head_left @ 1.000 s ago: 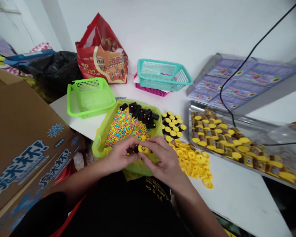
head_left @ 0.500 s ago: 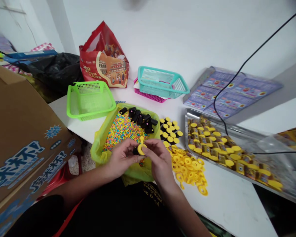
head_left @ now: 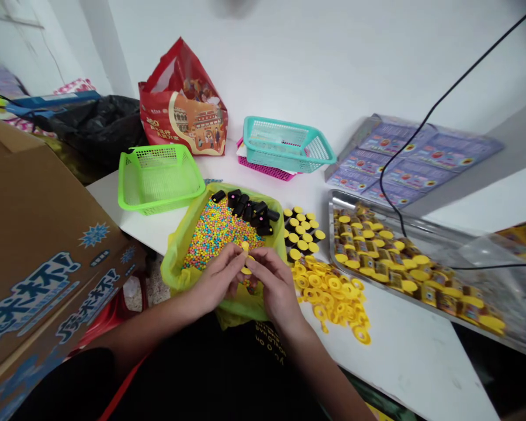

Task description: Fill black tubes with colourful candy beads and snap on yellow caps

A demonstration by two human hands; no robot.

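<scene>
Over a lined basin (head_left: pixel 170 266) of small coloured balls, both my hands close around a yellow flip-top cap (head_left: pixel 245 246) with its small round lid raised. My left hand (head_left: pixel 217 278) pinches it from the left, thumb on the ring. My right hand (head_left: pixel 278 283) grips its right side with thumb and fingers. The black container under the cap is now hidden by my fingers. Several black containers (head_left: pixel 259 217) lie on the balls at the basin's far side. Loose yellow caps (head_left: pixel 333 295) are heaped right of my right hand, below a group of yellow-topped black containers (head_left: pixel 307 237).
A metal tray (head_left: pixel 333 234) of yellow-topped packed containers stands at the right, with a black cable (head_left: pixel 383 175) hanging over it. A green basket (head_left: pixel 162 202), a red bag (head_left: pixel 201 128) and a turquoise basket (head_left: pixel 284 158) stand behind. A cardboard box (head_left: pixel 48 234) is at the left.
Both hands have shifted slightly left and closed in tighter around the cap. The black container below it has gone from sight behind my fingers.
</scene>
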